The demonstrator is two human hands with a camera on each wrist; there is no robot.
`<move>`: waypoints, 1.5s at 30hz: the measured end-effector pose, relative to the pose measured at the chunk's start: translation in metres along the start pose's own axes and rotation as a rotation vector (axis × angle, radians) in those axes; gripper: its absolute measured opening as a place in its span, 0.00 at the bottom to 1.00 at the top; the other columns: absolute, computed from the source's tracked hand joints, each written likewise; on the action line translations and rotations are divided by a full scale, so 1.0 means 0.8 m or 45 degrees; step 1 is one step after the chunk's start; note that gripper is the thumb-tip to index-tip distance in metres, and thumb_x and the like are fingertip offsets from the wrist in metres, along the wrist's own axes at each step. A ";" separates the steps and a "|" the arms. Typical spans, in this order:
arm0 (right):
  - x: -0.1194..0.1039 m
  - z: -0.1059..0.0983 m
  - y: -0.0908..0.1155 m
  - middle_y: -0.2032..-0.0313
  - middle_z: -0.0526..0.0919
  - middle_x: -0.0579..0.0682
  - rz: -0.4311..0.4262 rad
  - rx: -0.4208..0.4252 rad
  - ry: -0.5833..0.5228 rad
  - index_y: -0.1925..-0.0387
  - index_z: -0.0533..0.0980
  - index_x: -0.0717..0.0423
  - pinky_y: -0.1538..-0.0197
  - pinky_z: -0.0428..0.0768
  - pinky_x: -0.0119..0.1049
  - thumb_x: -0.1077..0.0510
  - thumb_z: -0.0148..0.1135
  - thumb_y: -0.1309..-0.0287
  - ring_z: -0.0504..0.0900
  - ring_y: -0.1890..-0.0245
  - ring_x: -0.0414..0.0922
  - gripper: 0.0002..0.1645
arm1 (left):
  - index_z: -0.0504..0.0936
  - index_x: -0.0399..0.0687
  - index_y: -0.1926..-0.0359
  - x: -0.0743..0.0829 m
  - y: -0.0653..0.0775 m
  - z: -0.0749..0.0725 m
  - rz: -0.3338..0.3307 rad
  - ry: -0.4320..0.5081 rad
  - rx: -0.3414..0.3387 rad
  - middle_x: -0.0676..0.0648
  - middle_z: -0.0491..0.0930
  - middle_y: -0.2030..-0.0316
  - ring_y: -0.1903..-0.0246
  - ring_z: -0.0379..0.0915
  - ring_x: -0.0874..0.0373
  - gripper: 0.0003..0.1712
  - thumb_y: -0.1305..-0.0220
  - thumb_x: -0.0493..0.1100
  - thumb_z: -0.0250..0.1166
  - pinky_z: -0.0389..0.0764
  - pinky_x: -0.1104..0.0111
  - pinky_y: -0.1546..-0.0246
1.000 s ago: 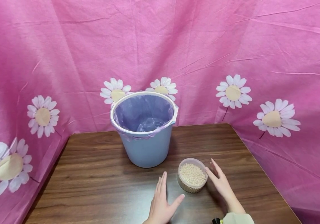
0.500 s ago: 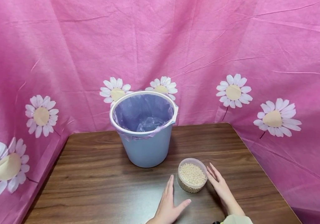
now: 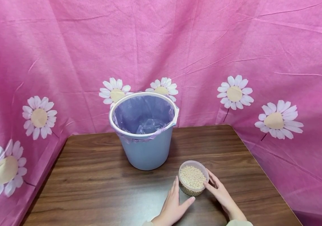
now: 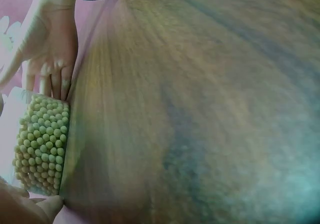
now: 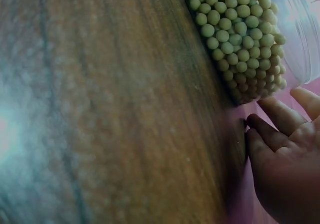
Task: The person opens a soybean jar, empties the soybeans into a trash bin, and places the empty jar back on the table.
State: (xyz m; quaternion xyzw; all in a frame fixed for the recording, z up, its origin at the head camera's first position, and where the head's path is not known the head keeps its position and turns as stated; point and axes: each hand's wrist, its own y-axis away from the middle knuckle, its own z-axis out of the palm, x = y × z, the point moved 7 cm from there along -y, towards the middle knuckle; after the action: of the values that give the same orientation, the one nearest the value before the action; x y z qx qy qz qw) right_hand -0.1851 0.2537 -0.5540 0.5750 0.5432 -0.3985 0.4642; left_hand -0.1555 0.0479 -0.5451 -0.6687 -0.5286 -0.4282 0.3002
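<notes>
A round clear plastic tub full of pale soybeans stands upright on the wooden table, near the front. My left hand lies along its left side, fingers straight and thumb spread out before it. On the other side is my right hand, its fingertips at the tub's wall and its thumb by the rim. The left wrist view shows the tub between both hands. In the right wrist view, the fingers reach the tub's side, extended rather than wrapped round it.
Behind the tub, to the left, stands a blue bucket with a white rim and a thin purple bag lining it. Both are on a brown wooden table. Pink cloth with white daisies hangs round the back and sides.
My left hand has moved right and closer to the tub. My right hand has shifted in against its right side, thumb now at the front of the rim. The tub has stayed nearly in place.
</notes>
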 end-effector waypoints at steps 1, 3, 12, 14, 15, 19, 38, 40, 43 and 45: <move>0.000 0.000 0.000 0.27 0.60 0.64 0.000 -0.003 0.015 0.25 0.56 0.60 0.44 0.66 0.20 0.58 0.57 0.32 0.62 0.44 0.14 0.38 | 0.46 0.38 0.23 0.001 -0.001 0.000 -0.004 0.003 -0.006 0.33 0.51 0.24 0.27 0.52 0.35 0.57 0.37 0.65 0.62 0.59 0.37 0.33; -0.001 0.001 0.000 0.27 0.58 0.63 0.012 -0.013 0.038 0.25 0.56 0.60 0.43 0.65 0.20 0.58 0.58 0.33 0.63 0.35 0.24 0.39 | 0.46 0.38 0.23 0.003 -0.002 0.001 -0.010 0.007 -0.011 0.34 0.50 0.24 0.27 0.51 0.35 0.56 0.37 0.65 0.62 0.58 0.37 0.32; -0.004 0.016 0.007 0.27 0.56 0.67 0.005 0.045 -0.026 0.27 0.57 0.62 0.44 0.61 0.13 0.60 0.63 0.37 0.58 0.40 0.16 0.41 | 0.46 0.37 0.23 0.001 -0.003 0.001 0.000 -0.011 -0.022 0.33 0.48 0.24 0.27 0.50 0.34 0.57 0.37 0.64 0.63 0.59 0.36 0.33; -0.006 0.020 0.009 0.26 0.55 0.68 -0.020 0.045 -0.065 0.27 0.57 0.62 0.44 0.59 0.12 0.61 0.63 0.38 0.57 0.44 0.10 0.42 | 0.46 0.36 0.23 0.002 -0.003 0.000 0.003 0.006 -0.008 0.32 0.48 0.24 0.27 0.50 0.33 0.57 0.37 0.63 0.64 0.58 0.36 0.34; -0.006 0.022 0.009 0.26 0.55 0.67 -0.026 0.046 -0.078 0.26 0.57 0.62 0.44 0.59 0.11 0.62 0.63 0.38 0.57 0.43 0.10 0.42 | 0.46 0.35 0.23 0.003 -0.002 0.000 0.000 0.025 -0.001 0.31 0.48 0.24 0.27 0.49 0.32 0.57 0.37 0.62 0.64 0.58 0.35 0.34; -0.006 0.031 0.011 0.25 0.54 0.65 -0.015 0.071 -0.106 0.25 0.55 0.59 0.42 0.57 0.11 0.63 0.64 0.40 0.56 0.29 0.29 0.45 | 0.46 0.32 0.24 0.005 -0.001 0.000 -0.010 0.097 0.027 0.29 0.47 0.25 0.27 0.48 0.32 0.58 0.38 0.61 0.65 0.58 0.36 0.33; -0.038 0.072 0.016 0.36 0.56 0.63 -0.120 0.235 -0.139 0.25 0.50 0.59 0.47 0.66 0.15 0.70 0.77 0.60 0.63 0.46 0.27 0.64 | 0.55 0.33 0.27 0.013 -0.003 -0.030 0.007 0.191 0.384 0.37 0.60 0.31 0.35 0.65 0.43 0.58 0.47 0.57 0.75 0.75 0.52 0.40; -0.044 0.073 0.017 0.39 0.58 0.61 -0.146 0.257 -0.128 0.25 0.51 0.59 0.47 0.66 0.14 0.71 0.77 0.62 0.64 0.47 0.26 0.64 | 0.57 0.35 0.28 0.014 -0.003 -0.033 0.022 0.239 0.411 0.38 0.61 0.33 0.36 0.66 0.45 0.57 0.49 0.54 0.77 0.79 0.58 0.43; -0.055 0.072 0.020 0.42 0.60 0.59 -0.178 0.289 -0.086 0.26 0.54 0.59 0.46 0.63 0.13 0.70 0.78 0.64 0.65 0.46 0.26 0.64 | 0.59 0.39 0.30 0.014 -0.002 -0.039 0.043 0.299 0.450 0.42 0.62 0.37 0.38 0.66 0.49 0.56 0.54 0.52 0.80 0.81 0.66 0.47; -0.063 0.072 0.021 0.42 0.61 0.58 -0.176 0.295 -0.041 0.26 0.54 0.58 0.46 0.61 0.13 0.68 0.79 0.65 0.63 0.46 0.27 0.65 | 0.60 0.41 0.30 0.015 -0.001 -0.042 0.058 0.310 0.472 0.44 0.62 0.40 0.41 0.66 0.53 0.57 0.56 0.51 0.81 0.81 0.69 0.50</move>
State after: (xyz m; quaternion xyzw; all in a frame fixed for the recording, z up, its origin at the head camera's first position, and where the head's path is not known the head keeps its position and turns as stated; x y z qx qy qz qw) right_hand -0.1704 0.1852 -0.5182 0.5795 0.5243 -0.4988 0.3748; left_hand -0.1644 0.0245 -0.5193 -0.5571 -0.5429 -0.3947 0.4890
